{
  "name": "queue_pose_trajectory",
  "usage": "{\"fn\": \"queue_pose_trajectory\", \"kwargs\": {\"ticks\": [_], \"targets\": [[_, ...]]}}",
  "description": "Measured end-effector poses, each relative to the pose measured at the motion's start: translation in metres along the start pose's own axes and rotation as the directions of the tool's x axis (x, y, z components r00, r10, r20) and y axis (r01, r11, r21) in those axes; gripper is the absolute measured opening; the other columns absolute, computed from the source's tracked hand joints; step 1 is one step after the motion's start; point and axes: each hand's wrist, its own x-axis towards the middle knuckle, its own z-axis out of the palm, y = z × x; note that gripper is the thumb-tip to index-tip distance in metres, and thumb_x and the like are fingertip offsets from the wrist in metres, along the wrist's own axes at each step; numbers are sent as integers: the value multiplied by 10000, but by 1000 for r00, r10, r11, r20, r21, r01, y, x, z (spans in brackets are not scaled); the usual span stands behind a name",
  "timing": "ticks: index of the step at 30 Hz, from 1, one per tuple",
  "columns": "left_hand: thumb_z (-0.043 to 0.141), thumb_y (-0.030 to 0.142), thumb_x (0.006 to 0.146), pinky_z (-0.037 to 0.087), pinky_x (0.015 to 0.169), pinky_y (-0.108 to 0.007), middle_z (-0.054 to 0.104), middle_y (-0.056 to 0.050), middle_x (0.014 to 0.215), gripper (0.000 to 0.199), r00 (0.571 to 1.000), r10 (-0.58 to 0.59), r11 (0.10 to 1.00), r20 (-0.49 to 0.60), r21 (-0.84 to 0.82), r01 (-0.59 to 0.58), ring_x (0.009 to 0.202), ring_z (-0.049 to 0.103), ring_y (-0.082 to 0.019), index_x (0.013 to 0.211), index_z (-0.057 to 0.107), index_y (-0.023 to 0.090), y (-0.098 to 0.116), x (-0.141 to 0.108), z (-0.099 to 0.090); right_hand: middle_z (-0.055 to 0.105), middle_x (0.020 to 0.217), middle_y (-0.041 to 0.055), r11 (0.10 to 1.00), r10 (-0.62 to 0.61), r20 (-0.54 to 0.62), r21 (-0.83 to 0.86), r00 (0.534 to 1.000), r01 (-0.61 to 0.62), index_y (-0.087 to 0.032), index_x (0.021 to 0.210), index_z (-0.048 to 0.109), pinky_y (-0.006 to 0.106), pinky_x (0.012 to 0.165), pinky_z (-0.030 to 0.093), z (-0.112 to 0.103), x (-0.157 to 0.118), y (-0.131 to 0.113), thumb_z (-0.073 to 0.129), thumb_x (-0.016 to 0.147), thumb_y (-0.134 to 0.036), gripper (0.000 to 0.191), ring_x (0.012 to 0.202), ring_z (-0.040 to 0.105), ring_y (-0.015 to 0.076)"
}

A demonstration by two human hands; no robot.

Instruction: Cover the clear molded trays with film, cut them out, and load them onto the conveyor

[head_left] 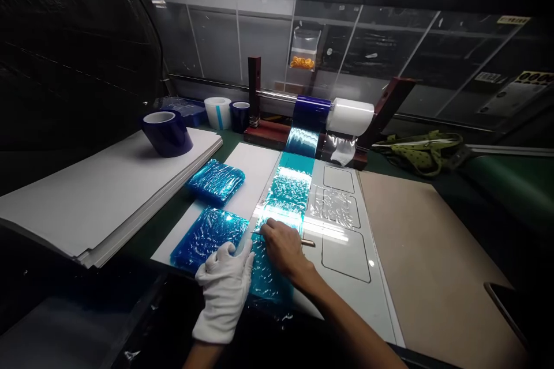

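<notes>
A strip of blue protective film runs down from its roll over a white sheet on the table. My right hand, bare, is closed around a slim knife and rests on the film; the thin tip points left. My left hand, in a white glove, has its fingers bent at the lower end of a clear straight strip along the film's left edge. Just left of it lies a stack of blue film pieces, with another blue film stack behind.
A wooden stand carries the blue roll and a white roll. On the left, a loose blue roll sits on stacked white sheets. Brown board lies right; a green patterned cloth item is behind.
</notes>
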Motion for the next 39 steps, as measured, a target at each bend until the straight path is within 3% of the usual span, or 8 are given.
{"fn": "queue_pose_trajectory", "kwargs": {"ticks": [7, 19, 21, 23, 25, 27, 32, 39], "targets": [[436, 429, 895, 383, 775, -416, 649, -110, 1013, 350, 1000, -25, 999, -8, -20, 25, 896, 575, -284, 848, 714, 222, 1, 1, -2, 623, 952, 15, 998, -12, 65, -56, 998, 15, -215, 928, 607, 240, 576, 330, 0, 0, 5, 377, 956, -116, 252, 813, 580, 159], [495, 568, 843, 438, 774, -397, 525, -120, 1021, 455, 964, -212, 962, -159, -205, 178, 854, 527, -245, 1069, 594, 186, -19, -23, -7, 639, 877, 3, 984, 128, 103, -139, 986, -113, -211, 829, 618, 290, 508, 186, -27, -61, 53, 440, 919, -70, 245, 738, 591, 140], [515, 620, 804, 449, 730, -364, 516, -70, 950, 477, 928, -368, 838, -46, -450, 310, 799, 519, -217, 1031, 573, 205, -33, -35, -16, 640, 875, 4, 980, 150, 106, -149, 983, -133, -212, 821, 616, 287, 506, 182, -29, -73, 62, 423, 918, -57, 266, 739, 592, 139], [524, 695, 746, 429, 653, -310, 485, 3, 772, 491, 849, -473, 596, 235, -624, 505, 686, 484, -174, 877, 557, 223, -46, -47, -23, 642, 863, 4, 976, 170, 110, -156, 979, -152, -213, 816, 615, 279, 500, 178, -31, -85, 70, 405, 917, -50, 285, 738, 598, 142], [526, 746, 697, 389, 610, -286, 430, 36, 649, 529, 748, -446, 416, 491, -626, 660, 604, 421, -143, 728, 546, 218, -56, -55, -27, 641, 839, 9, 972, 189, 112, -164, 975, -170, -210, 804, 613, 273, 493, 172, -31, -97, 77, 395, 918, -56, 290, 721, 605, 148], [533, 762, 674, 356, 579, -277, 445, 34, 610, 563, 687, -380, 352, 619, -590, 727, 569, 384, -129, 671, 581, 200, -59, -59, -25, 637, 817, 12, 968, 206, 106, -169, 973, -186, -208, 781, 605, 268, 486, 171, -32, -108, 82, 389, 930, -87, 289, 689, 611, 153], [532, 721, 718, 334, 545, -262, 501, 5, 533, 576, 631, -272, 302, 726, -559, 772, 523, 382, -121, 559, 601, 173, -42, -57, -15, 645, 858, 3, 964, 258, 16, -77, 966, -256, -252, 864, 606, 245, 487, 272, -29, -139, 85, 360, 979, -244, 271, 645, 624, 160], [666, 651, 653, 318, 515, -242, 421, 46, 470, 501, 645, -301, 248, 703, -595, 765, 481, 320, -95, 539, 554, 177, -21, -48, -21, 664, 930, 13, 950, 289, -21, 132, 957, -284, -284, 942, 610, 244, 532, 412, -22, -171, 86, 362, 977, -334, 256, 675, 667, 172]]}}
